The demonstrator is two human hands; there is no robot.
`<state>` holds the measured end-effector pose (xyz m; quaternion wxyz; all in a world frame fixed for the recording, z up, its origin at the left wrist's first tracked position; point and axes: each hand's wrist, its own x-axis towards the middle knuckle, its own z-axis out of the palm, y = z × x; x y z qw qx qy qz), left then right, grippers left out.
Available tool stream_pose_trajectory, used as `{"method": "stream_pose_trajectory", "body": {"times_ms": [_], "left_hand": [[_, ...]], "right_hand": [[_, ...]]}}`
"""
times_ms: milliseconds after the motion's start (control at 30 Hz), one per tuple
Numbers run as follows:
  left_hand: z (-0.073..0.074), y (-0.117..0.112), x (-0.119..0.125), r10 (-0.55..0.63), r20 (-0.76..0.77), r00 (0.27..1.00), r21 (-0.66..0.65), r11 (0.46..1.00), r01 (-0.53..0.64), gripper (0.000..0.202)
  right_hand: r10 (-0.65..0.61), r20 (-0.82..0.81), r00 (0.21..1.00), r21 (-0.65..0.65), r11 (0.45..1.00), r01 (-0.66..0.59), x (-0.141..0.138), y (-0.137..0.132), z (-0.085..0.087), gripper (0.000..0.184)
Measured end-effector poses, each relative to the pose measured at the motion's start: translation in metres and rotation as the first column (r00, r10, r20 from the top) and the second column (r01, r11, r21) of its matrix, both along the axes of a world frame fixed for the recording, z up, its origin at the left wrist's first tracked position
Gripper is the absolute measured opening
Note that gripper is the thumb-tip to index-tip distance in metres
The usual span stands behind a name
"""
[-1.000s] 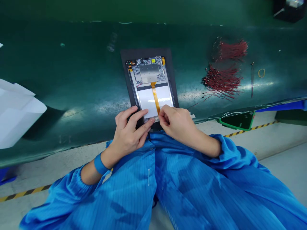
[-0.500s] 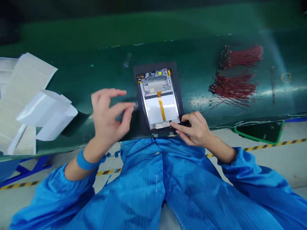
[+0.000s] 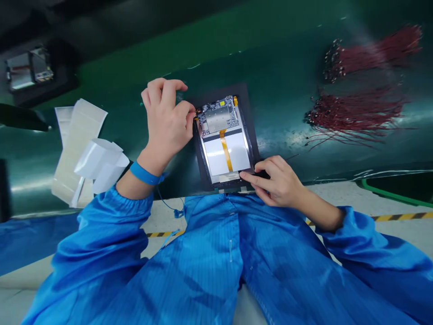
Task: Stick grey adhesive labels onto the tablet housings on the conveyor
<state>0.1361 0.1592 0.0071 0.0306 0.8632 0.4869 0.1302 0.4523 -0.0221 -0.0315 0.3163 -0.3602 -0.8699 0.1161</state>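
An opened tablet (image 3: 237, 152) lies on a dark mat (image 3: 249, 101) in front of me, showing its circuit board (image 3: 218, 118), pale battery area and an orange ribbon strip (image 3: 225, 151). At its upper left corner, beside the small camera parts, my left hand (image 3: 167, 119) is closed in a pinch of thumb and index finger. Whatever is between those fingertips is too small to make out. My right hand (image 3: 277, 183) grips the tablet's lower right corner, index fingertip on the bottom edge and thumb along the side.
Two bundles of dark red wires (image 3: 365, 115) lie at the right. Left of me are pale sheets (image 3: 76, 144) with a curled white liner (image 3: 101, 160). Another opened device (image 3: 29, 67) sits at the far left. A green-rimmed tray (image 3: 389, 194) is below the table edge.
My left hand has moved up and right, from beside the tablet to its upper left corner. The right hand keeps its place. My view has shifted, bringing the far-left device into sight.
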Motion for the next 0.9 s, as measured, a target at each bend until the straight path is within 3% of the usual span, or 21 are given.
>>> {"method": "stream_pose_trajectory", "body": {"times_ms": [167,267,400,600,733,900], "left_hand": [[0.006,-0.003,0.006,-0.019,-0.032,0.999,-0.053,0.998,0.017,0.022],[0.003,-0.002,0.005,-0.002,-0.069,0.998,-0.066,0.998,-0.002,0.023],[-0.01,0.003,-0.001,-0.012,-0.041,0.999,0.007,1.0,0.013,0.021],[-0.035,0.008,-0.014,-0.036,0.104,0.994,0.094,0.995,0.027,0.027],[-0.058,0.028,-0.053,-0.02,0.209,0.978,0.17,0.985,-0.016,0.031],[-0.076,0.074,-0.147,0.139,0.208,0.968,0.357,0.911,-0.207,0.028]], "right_hand": [[0.023,0.0,1.0,0.014,1.0,-0.023,0.001,0.002,0.002,0.044],[0.03,-0.021,0.999,-0.001,1.0,-0.03,0.001,0.002,0.002,0.051],[0.027,-0.039,0.999,-0.039,0.999,-0.029,0.001,0.001,0.001,0.057],[0.023,-0.019,1.0,-0.03,0.999,-0.024,0.001,0.001,0.004,0.05],[0.034,0.007,0.999,-0.014,0.999,-0.034,0.002,0.001,0.005,0.042],[0.043,0.012,0.999,-0.032,0.999,-0.043,0.002,0.001,0.005,0.042]]}}
